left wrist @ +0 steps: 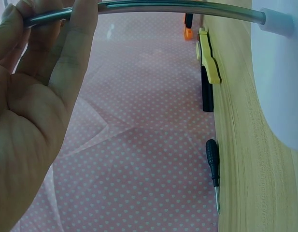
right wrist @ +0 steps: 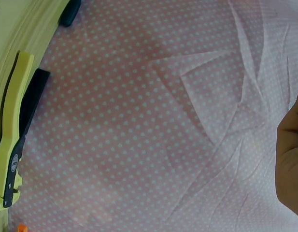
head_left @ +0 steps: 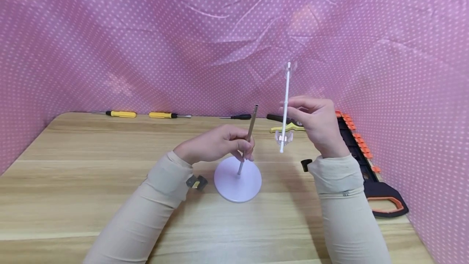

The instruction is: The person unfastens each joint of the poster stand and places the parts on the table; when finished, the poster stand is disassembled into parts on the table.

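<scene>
My left hand (head_left: pixel 229 144) pinches a thin metal rod (head_left: pixel 252 124) between thumb and fingers. The rod rises, slightly tilted, from a round white base (head_left: pixel 229 188) on the table. In the left wrist view, the rod (left wrist: pixel 177 7) runs from the fingers into a short white collar on the base (left wrist: pixel 279 92). My right hand (head_left: pixel 318 123) holds a slim white bar (head_left: pixel 286 89) near its middle, raised to the right of the rod's top and apart from it. Clear plastic clips (head_left: pixel 289 137) sit near both ends of the bar. The right wrist view shows only part of the right hand (right wrist: pixel 290 159).
Along the wooden table's (head_left: pixel 91 199) back edge lie two yellow screwdrivers (head_left: pixel 122 114), a black screwdriver (head_left: pixel 240 117) and a yellow-and-black hand tool (right wrist: pixel 13 130). A black-and-orange tool with a looped handle (head_left: pixel 388 188) lies at the right edge. Pink dotted cloth (head_left: pixel 146 52) hangs behind.
</scene>
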Tool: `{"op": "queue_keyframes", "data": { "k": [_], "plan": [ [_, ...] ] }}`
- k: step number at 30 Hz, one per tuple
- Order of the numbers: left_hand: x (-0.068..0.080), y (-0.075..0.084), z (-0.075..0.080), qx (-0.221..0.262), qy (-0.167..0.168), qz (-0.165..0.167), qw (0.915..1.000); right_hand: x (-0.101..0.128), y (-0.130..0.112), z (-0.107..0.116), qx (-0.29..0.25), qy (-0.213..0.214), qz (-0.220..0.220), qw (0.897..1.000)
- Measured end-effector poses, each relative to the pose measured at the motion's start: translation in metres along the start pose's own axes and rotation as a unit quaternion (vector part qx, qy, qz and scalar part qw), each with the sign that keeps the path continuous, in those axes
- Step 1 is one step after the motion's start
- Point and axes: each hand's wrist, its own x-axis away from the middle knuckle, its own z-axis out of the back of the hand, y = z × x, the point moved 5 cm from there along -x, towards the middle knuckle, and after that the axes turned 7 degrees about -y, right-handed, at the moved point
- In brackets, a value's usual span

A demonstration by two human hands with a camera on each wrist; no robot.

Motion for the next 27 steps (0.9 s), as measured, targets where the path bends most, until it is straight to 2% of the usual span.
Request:
{"op": "queue_keyframes", "data": {
  "k": [8,16,23,27],
  "plan": [
    [-0.001,0.000,0.000,0.000,0.000,0.000,1.0000,-0.001,0.008,-0.005,0.020,-0.037,-0.018,0.999],
    [0.000,0.001,0.000,0.001,-0.001,-0.001,1.0000,-0.003,0.011,-0.011,0.106,-0.057,-0.028,0.992],
    [0.001,0.001,0.000,0.001,-0.002,0.004,1.0000,-0.002,0.013,-0.013,0.146,-0.067,-0.055,0.986],
    [0.000,0.002,0.000,0.002,0.000,0.006,1.0000,-0.003,0.015,-0.014,0.185,-0.072,-0.065,0.978]
  ]
}}
